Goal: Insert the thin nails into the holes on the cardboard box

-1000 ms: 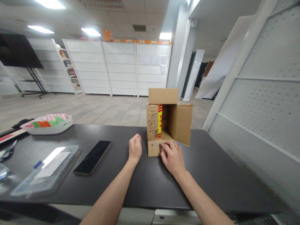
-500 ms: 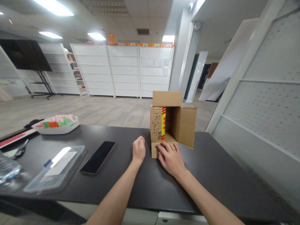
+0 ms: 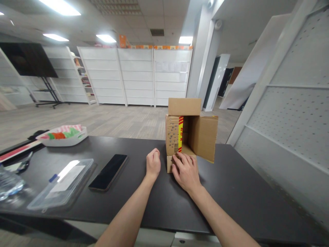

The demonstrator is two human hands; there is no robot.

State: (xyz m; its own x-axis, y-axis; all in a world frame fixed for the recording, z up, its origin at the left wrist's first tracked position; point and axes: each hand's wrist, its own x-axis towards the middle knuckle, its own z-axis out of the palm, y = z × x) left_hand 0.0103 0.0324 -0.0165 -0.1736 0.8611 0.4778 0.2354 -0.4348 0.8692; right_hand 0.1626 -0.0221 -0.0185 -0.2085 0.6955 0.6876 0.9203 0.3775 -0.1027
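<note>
A cardboard box [image 3: 172,135] stands on the dark table, its opening towards me. One flap [image 3: 184,106] sticks up at the top, another [image 3: 207,137] swings out to the right, and the bottom flap [image 3: 169,164] hangs at the front. Yellow and red tape [image 3: 180,133] runs down the left flap. My right hand [image 3: 187,171] lies palm down with fingers stretched over the bottom flap, touching its upper edge. Left of the box, my left hand [image 3: 153,164] is closed in a fist on the table, apart from the box; nothing shows sticking out of it.
A black phone [image 3: 108,172] lies left of my left hand. Beyond it are a clear plastic case [image 3: 63,183], a clear plastic item [image 3: 10,185], scissors [image 3: 25,163] and a white basket [image 3: 64,140] with coloured cloth. A perforated white panel [image 3: 290,123] borders the table's right side.
My right hand has shifted slightly left and up along the bottom flap. The left fist and the box stay as they were; the view has moved slightly.
</note>
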